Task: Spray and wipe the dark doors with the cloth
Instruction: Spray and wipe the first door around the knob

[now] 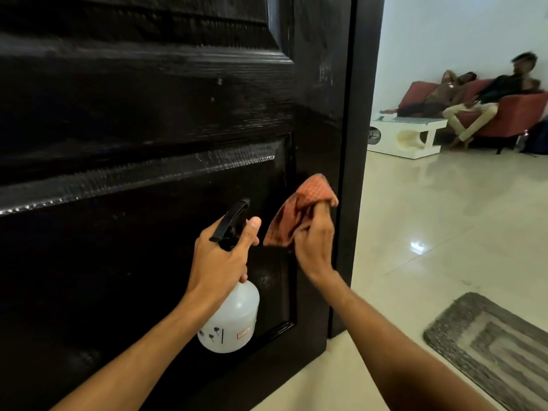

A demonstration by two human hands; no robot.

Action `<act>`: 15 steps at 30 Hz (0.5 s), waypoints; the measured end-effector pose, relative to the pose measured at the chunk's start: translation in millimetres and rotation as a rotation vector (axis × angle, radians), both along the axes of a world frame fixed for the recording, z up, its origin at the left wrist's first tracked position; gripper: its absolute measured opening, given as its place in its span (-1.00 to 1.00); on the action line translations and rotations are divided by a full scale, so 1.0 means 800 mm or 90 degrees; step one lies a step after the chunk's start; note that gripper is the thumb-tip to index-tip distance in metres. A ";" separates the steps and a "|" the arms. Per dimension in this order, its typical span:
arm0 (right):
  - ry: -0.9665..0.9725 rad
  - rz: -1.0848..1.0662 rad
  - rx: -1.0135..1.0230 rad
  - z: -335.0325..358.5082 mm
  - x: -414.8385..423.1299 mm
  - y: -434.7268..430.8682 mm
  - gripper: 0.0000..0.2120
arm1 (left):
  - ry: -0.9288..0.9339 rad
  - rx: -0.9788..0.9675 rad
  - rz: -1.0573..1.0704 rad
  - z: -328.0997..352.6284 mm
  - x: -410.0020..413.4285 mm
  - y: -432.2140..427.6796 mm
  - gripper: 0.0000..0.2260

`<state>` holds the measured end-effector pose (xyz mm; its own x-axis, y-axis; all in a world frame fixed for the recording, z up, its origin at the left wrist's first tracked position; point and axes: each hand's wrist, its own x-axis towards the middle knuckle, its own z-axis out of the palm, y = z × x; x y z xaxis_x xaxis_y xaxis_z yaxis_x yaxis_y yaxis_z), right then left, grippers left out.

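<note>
Orange cloth [299,212] — soft, light, bunched in right hand [314,241], pressed on dark door [148,114] at 5 o'clock of lower panel. Left hand [219,256] grips spray bottle [228,315] by neck — translucent, light plastic; contents possibly low, level unclear.

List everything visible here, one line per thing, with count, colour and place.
door: one, black, fills the left
spray bottle: one, white with black trigger, before the lower panel
cloth: one, orange, at the door's right stile
mat: one, grey, floor at lower right
low table: one, white, far room
sofa: one, red, far right
people: two, seated on the sofa
left hand: one, grips the bottle
right hand: one, holds the cloth
</note>
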<state>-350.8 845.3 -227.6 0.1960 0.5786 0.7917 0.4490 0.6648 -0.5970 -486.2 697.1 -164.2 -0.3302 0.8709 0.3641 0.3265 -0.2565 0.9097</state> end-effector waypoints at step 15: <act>-0.029 -0.107 0.020 0.132 0.030 0.042 -0.71 | -0.008 0.027 -0.017 0.077 0.017 0.015 -0.69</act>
<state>-327.1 878.6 -122.0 0.2509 0.5157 0.8192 0.5813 0.5964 -0.5535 -472.5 709.2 -102.5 -0.3114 0.8633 0.3971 0.3079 -0.3037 0.9017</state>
